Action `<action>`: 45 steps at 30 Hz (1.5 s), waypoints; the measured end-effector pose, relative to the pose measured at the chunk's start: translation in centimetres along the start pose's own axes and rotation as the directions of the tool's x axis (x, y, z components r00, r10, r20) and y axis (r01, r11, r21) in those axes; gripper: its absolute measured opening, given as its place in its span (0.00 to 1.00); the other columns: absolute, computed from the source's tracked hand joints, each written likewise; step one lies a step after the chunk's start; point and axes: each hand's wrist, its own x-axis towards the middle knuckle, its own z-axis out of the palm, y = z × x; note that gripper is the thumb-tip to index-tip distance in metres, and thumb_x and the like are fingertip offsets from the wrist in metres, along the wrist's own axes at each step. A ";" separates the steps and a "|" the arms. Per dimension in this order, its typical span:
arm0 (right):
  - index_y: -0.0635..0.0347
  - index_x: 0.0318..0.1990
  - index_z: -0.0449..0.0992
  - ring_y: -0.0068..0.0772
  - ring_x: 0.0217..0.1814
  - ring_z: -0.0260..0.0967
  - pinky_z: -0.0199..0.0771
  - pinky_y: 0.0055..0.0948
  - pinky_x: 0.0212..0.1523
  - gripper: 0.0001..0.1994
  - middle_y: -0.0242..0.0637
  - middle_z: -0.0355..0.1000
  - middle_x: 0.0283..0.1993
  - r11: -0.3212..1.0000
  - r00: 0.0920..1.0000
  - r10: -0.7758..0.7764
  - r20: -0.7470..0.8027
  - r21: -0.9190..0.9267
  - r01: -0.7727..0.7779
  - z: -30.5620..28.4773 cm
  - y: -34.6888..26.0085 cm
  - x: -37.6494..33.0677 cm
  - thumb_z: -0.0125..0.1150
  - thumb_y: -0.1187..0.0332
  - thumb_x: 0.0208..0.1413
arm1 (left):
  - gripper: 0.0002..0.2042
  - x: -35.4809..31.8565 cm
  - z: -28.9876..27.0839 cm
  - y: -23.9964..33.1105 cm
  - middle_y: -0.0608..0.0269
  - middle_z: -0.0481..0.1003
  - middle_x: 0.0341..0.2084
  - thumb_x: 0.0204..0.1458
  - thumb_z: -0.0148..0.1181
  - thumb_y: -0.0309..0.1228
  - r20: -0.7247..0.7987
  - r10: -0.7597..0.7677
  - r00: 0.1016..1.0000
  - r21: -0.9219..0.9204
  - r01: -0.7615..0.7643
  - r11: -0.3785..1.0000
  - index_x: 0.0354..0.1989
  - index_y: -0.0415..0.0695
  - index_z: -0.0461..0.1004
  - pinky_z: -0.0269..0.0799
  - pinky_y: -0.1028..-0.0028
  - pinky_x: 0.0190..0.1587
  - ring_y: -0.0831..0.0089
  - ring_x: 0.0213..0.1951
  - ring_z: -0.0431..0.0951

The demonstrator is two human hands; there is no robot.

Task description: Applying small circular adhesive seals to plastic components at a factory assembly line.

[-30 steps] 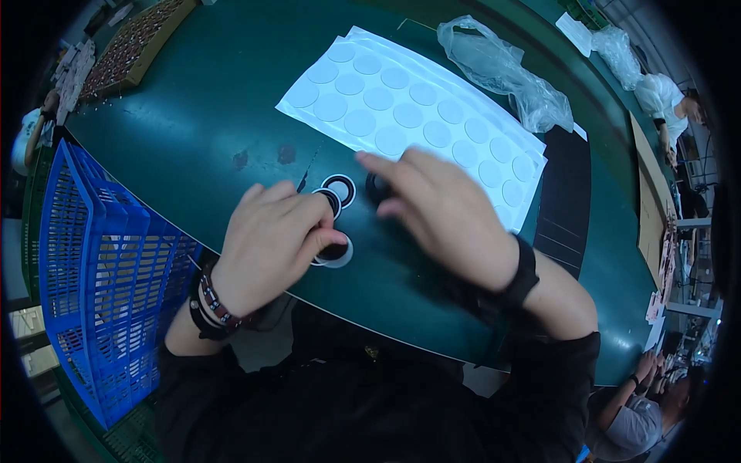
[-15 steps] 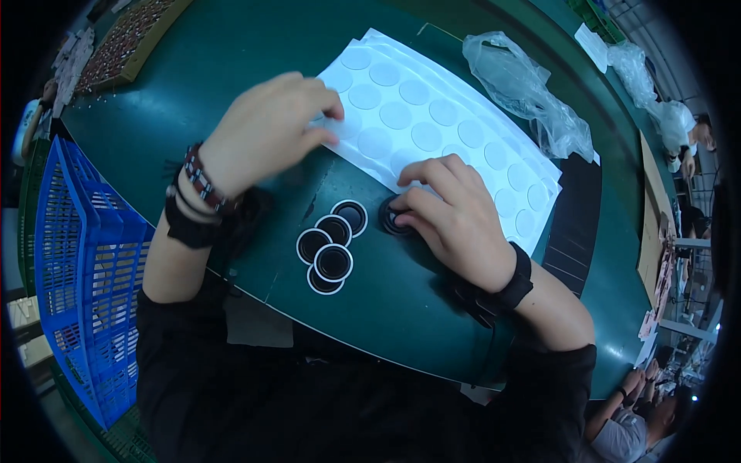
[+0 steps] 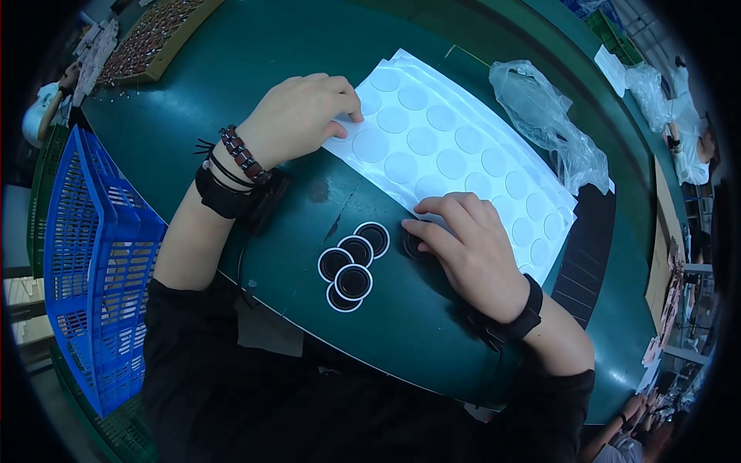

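Observation:
My left hand [image 3: 305,116] is at the left corner of a white sheet [image 3: 444,166] bearing rows of round translucent stickers. Its fingers are bent and rest at the sheet's edge, with a gap between thumb and fingertips. My right hand [image 3: 475,251] lies by the sheet's near edge. Its thumb and fingers are curled around a small black round part [image 3: 412,245] on the table, which they partly cover. Left of it, several black discs with white rims [image 3: 353,283] overlap one another on the green table [image 3: 417,332].
A crumpled clear plastic bag [image 3: 544,116] lies at the sheet's far right, beside a black strip [image 3: 583,258]. A blue crate [image 3: 96,270] stands left of the table. A cardboard tray of small parts [image 3: 158,38] sits at the far left. Other people are at the edges.
The view has shifted, so the table things appear lower and further right. My left hand has settled at the sheet's corner. My right fingers have loosened a little over the black part.

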 end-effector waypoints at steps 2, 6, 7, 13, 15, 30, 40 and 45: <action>0.58 0.41 0.71 0.36 0.38 0.63 0.61 0.29 0.40 0.15 0.36 0.67 0.38 1.000 1.000 -0.008 0.016 -0.007 0.009 0.2 0.4 0.2 0.59 0.74 0.42 | 0.10 0.1 0.1 -0.3 0.66 0.71 0.39 0.41 0.62 0.26 0.018 -0.007 1.000 0.005 0.007 1.000 0.34 0.45 0.73 0.67 0.71 0.44 0.66 0.42 0.70; 0.58 0.43 0.70 0.39 0.39 0.64 0.62 0.31 0.41 0.16 0.38 0.67 0.37 0.969 0.992 0.067 0.106 0.231 -0.090 -1.0 2.5 3.1 0.59 0.74 0.43 | 0.11 0.2 -0.2 -0.7 0.63 0.70 0.36 0.39 0.64 0.27 0.026 -0.144 0.989 -0.252 0.146 0.957 0.32 0.42 0.70 0.67 0.71 0.43 0.66 0.40 0.70; 0.59 0.44 0.69 0.40 0.39 0.65 0.64 0.32 0.42 0.17 0.39 0.68 0.37 0.970 0.998 0.036 0.050 0.237 -0.047 -1.0 3.3 4.7 0.59 0.74 0.43 | 0.11 0.0 -0.3 -1.0 0.63 0.70 0.36 0.39 0.64 0.27 0.024 -0.152 0.988 -0.248 0.153 0.957 0.32 0.42 0.70 0.67 0.71 0.43 0.66 0.40 0.70; 0.63 0.47 0.64 0.41 0.41 0.67 0.67 0.32 0.43 0.18 0.42 0.68 0.37 0.983 0.998 -0.036 0.058 0.181 0.025 3.3 9.8 14.0 0.56 0.76 0.46 | 0.15 0.5 -0.1 -2.7 0.63 0.68 0.27 0.38 0.67 0.34 0.036 -0.182 0.983 -0.216 0.186 0.958 0.26 0.42 0.66 0.64 0.72 0.33 0.68 0.31 0.67; 0.63 0.48 0.64 0.41 0.41 0.66 0.67 0.32 0.43 0.19 0.42 0.68 0.38 0.983 0.998 0.043 0.050 0.175 -0.051 4.6 9.8 15.8 0.56 0.76 0.46 | 0.15 0.2 -0.4 -3.4 0.64 0.68 0.24 0.38 0.67 0.36 0.069 -0.217 0.974 -0.236 0.227 0.945 0.25 0.43 0.66 0.63 0.73 0.32 0.69 0.29 0.66; 0.63 0.48 0.65 0.38 0.40 0.66 0.68 0.31 0.41 0.20 0.40 0.68 0.36 0.970 0.988 0.120 0.096 0.200 -0.137 6.1 8.9 17.2 0.58 0.78 0.44 | 0.13 -0.6 0.2 -4.9 0.69 0.70 0.17 0.40 0.66 0.39 0.146 -0.216 0.965 -0.302 0.251 0.920 0.22 0.46 0.68 0.64 0.72 0.31 0.72 0.28 0.69; 0.61 0.45 0.69 0.34 0.37 0.68 0.69 0.28 0.41 0.18 0.39 0.70 0.37 0.987 0.994 0.044 -0.100 0.157 -0.028 6.8 8.7 15.6 0.61 0.77 0.43 | 0.13 -0.7 0.5 -4.8 0.68 0.69 0.17 0.41 0.65 0.39 0.178 -0.225 0.958 -0.320 0.272 0.907 0.21 0.46 0.68 0.64 0.73 0.31 0.72 0.27 0.69; 0.60 0.43 0.70 0.33 0.39 0.69 0.70 0.27 0.43 0.15 0.40 0.71 0.40 0.929 0.974 0.228 0.004 0.300 -0.218 6.1 8.7 16.3 0.60 0.76 0.44 | 0.13 -0.5 0.4 -4.5 0.68 0.69 0.17 0.41 0.65 0.39 0.182 -0.221 0.958 -0.306 0.269 0.913 0.21 0.46 0.68 0.64 0.72 0.31 0.72 0.28 0.69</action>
